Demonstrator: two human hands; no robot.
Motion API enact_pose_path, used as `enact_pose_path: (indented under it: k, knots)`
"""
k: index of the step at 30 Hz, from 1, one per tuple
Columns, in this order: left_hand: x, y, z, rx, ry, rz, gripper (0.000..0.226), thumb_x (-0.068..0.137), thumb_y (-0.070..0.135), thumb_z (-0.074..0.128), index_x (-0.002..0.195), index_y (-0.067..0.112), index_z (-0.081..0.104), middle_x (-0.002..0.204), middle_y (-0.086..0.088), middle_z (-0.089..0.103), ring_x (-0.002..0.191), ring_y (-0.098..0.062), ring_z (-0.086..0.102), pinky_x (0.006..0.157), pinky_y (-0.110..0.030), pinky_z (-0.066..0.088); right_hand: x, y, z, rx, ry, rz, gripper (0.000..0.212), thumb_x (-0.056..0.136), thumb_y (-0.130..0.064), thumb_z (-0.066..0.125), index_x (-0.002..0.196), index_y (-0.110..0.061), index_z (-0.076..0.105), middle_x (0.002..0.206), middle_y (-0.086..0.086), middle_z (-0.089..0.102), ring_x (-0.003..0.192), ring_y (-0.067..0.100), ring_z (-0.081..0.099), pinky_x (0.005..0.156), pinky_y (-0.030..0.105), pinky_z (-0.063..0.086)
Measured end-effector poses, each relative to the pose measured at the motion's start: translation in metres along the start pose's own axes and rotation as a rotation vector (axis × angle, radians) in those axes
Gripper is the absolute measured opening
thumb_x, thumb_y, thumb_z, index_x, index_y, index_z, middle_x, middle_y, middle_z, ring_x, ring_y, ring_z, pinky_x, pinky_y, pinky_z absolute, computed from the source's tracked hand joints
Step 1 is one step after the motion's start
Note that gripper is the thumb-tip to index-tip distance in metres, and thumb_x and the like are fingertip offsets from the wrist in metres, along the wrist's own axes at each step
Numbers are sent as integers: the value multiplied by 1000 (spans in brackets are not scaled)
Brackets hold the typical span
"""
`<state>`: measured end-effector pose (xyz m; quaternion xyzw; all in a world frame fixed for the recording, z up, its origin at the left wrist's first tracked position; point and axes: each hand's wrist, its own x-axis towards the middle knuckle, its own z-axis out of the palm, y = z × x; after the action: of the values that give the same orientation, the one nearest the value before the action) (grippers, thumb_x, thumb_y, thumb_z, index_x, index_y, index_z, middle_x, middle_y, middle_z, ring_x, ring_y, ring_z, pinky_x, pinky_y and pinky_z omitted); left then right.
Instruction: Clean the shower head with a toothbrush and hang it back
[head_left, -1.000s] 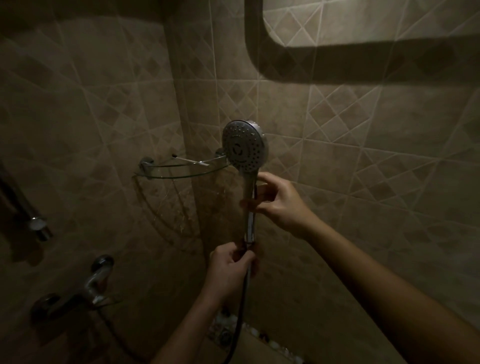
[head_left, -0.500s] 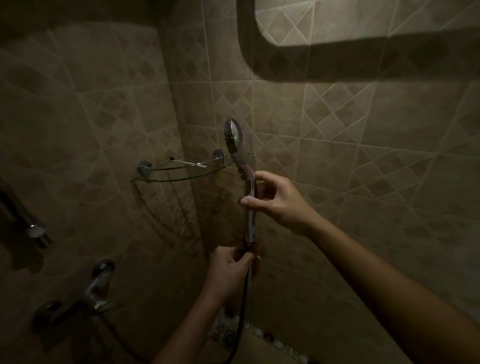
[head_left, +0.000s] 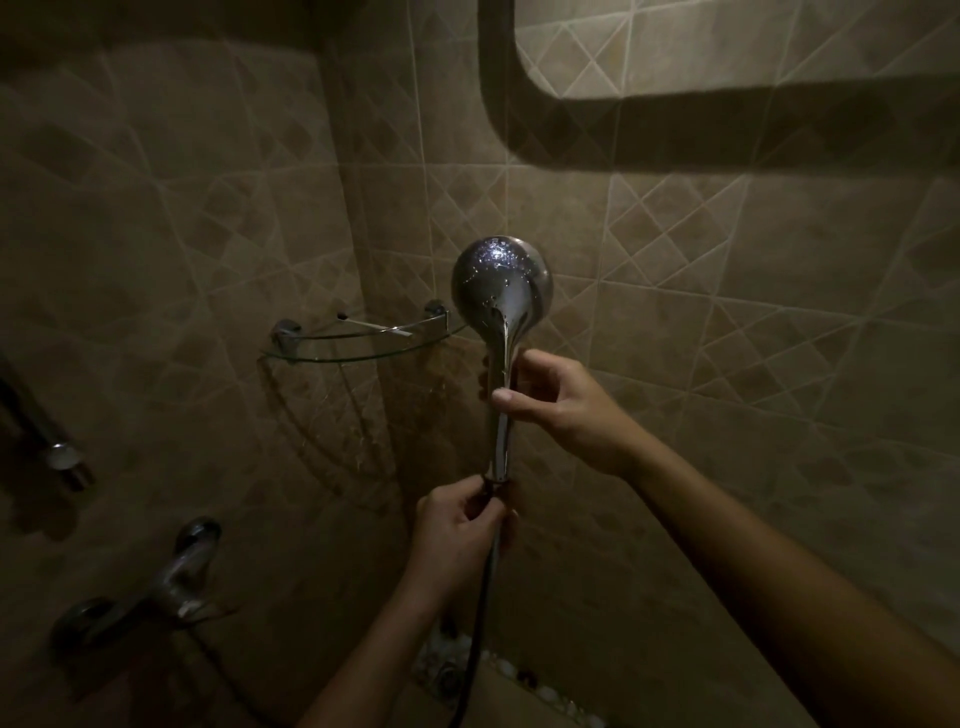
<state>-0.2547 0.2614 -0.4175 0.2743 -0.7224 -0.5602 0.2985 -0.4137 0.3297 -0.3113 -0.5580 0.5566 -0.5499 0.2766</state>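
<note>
The tap (head_left: 176, 582) sits at eight o'clock, with the glass shelf (head_left: 363, 348) above it. My left hand (head_left: 462, 525) pinches the hose joint at six o'clock of the upright shower head (head_left: 501, 291), whose back faces me. My right hand (head_left: 556, 400) is clamped on its handle.

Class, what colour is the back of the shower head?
Shiny silver chrome shower head, seen in the head view.

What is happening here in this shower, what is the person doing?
A person holds a chrome shower head upright in a tiled shower corner. The right hand pinches the handle's middle; the left hand grips its bottom end, where the hose joins. Its rounded back faces the camera. Neither hand holds a toothbrush.
</note>
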Motion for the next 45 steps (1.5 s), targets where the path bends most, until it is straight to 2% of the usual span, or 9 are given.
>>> enact_pose_path:
  k: [2, 7, 16, 21, 27, 33, 38, 41, 45]
  knots:
    - [0, 1, -1, 4, 3, 33, 15, 95, 27, 62, 90, 23, 76, 79, -3, 76, 79, -25, 75, 77, -56, 61, -1, -1, 0, 59, -14, 14, 30, 93, -2, 64, 122, 1, 58, 119, 17, 67, 111, 22, 68, 95, 38, 57]
    - [-2, -3, 0, -18, 32, -6, 13, 94, 24, 64, 93, 27, 77, 82, -3, 78, 79, -24, 76, 76, -55, 62, 4, -3, 10, -182, 105, 43, 29, 84, -23, 79, 107, -15, 63, 86, 1, 69, 75, 7, 70, 65, 26, 58]
    - [-6, -1, -8, -39, 7, -14, 14, 96, 25, 62, 91, 23, 75, 81, 0, 76, 79, -17, 74, 76, -44, 63, 2, -3, 9, -6, -36, 113, 37, 92, -8, 66, 128, -8, 56, 124, 8, 69, 115, 16, 68, 98, 37, 55]
    - [-11, -4, -7, -97, 103, -133, 21, 84, 33, 75, 81, 12, 74, 77, -9, 78, 77, -27, 77, 77, -53, 62, 7, 2, 22, -128, 103, 89, 47, 79, -13, 81, 120, -14, 59, 112, 12, 67, 103, 25, 70, 87, 51, 60]
    - [-14, -5, -9, -166, 137, -153, 16, 82, 34, 78, 78, 19, 78, 74, -9, 78, 79, -33, 76, 79, -61, 60, 1, -2, 23, 75, -9, 127, 36, 91, -3, 65, 124, -16, 57, 124, 9, 67, 115, 18, 67, 97, 38, 55]
    - [-17, -9, -14, -84, 116, -106, 53, 70, 57, 74, 74, 4, 75, 69, -14, 75, 68, -36, 74, 64, -62, 59, 4, 0, 29, -46, 62, 84, 50, 83, 0, 75, 127, -10, 53, 115, 10, 67, 108, 19, 69, 90, 39, 59]
    - [-21, -7, -12, -69, 113, -156, 33, 77, 35, 80, 65, 5, 72, 63, -6, 76, 61, -22, 75, 66, -53, 63, 2, -3, 36, -136, 51, -21, 53, 84, -4, 77, 130, -17, 56, 107, -6, 67, 100, 11, 69, 84, 32, 59]
    - [-19, -13, -12, -91, 118, -137, 42, 70, 48, 77, 76, 6, 75, 71, -14, 76, 69, -35, 75, 66, -61, 60, -2, -8, 28, 18, -50, 27, 47, 89, 10, 61, 126, -18, 56, 119, 4, 66, 116, 19, 65, 99, 39, 54]
    - [-24, -12, -10, -153, 146, -168, 23, 80, 33, 81, 85, 11, 75, 82, -13, 77, 76, -26, 77, 74, -57, 62, -4, -11, 24, -40, -61, 14, 44, 89, 8, 63, 128, -11, 56, 122, 15, 64, 114, 27, 66, 98, 47, 55]
